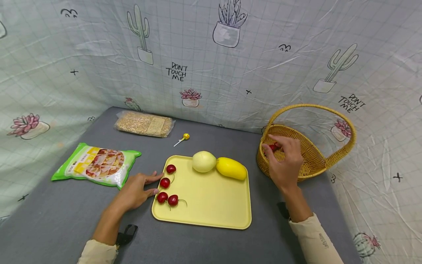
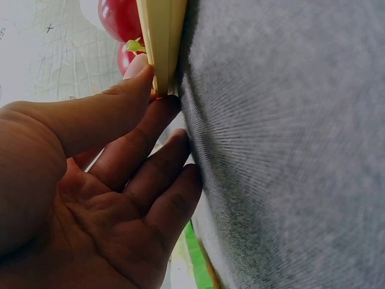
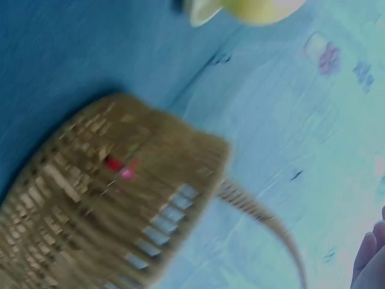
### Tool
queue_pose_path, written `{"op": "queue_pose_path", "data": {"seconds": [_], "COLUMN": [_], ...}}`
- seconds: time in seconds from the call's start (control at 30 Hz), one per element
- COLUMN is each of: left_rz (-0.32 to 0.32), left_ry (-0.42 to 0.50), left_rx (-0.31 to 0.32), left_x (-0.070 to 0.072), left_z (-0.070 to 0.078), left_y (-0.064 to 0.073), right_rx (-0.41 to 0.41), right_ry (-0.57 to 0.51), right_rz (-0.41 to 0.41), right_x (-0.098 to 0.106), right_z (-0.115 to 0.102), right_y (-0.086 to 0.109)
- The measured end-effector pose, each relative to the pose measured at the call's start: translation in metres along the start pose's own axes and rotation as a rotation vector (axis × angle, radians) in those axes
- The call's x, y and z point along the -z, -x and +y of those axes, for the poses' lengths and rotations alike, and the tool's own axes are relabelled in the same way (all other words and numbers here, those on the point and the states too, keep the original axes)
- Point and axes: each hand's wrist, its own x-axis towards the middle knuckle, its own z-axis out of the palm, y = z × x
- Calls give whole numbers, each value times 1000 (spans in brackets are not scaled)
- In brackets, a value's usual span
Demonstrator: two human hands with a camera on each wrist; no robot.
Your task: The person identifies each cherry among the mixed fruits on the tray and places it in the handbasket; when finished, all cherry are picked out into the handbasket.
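Observation:
My left hand (image 1: 134,192) has its thumb and index fingertips at the left rim of a yellow tray (image 1: 211,205); the thumb (image 2: 114,111) lies close beside the cherries in the left wrist view. Several red cherries (image 1: 173,200) with stems lie along the tray's left side. At its back edge are a pale yellow round fruit (image 1: 204,161) and a bright yellow oblong fruit (image 1: 232,169). My right hand (image 1: 286,159) is over a wicker basket (image 1: 313,163), thumb and index finger spread apart. Red cherries (image 1: 273,147) show in the gap beyond them, inside the basket.
A green-and-white food bag (image 1: 99,163) lies on the grey table at left. Behind it is a clear pack of grains (image 1: 143,124), with a yellow lollipop (image 1: 186,136) to its right. The basket's tall handle (image 1: 306,106) arches over it. A printed cloth (image 1: 204,80) hangs behind.

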Motion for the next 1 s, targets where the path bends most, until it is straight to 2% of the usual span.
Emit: {"op": "queue_pose_path", "data": {"seconds": [0.37, 0.6, 0.83, 1.0], "left_rz": [4, 7, 14, 8], "left_ry": [-3, -7, -10, -7], "left_rx": [-2, -4, 0, 3], "left_x": [0, 1, 1, 1], "left_z": [0, 1, 1, 2], "left_y": [1, 1, 1, 1], "right_rx": [146, 162, 141, 174], "right_ry": [-120, -176, -215, -248], "right_rz": [-70, -178, -301, -386], "right_x": [-12, -18, -30, -41], "right_z": [-45, -67, -86, -99], "right_y": [8, 18, 37, 49]}}
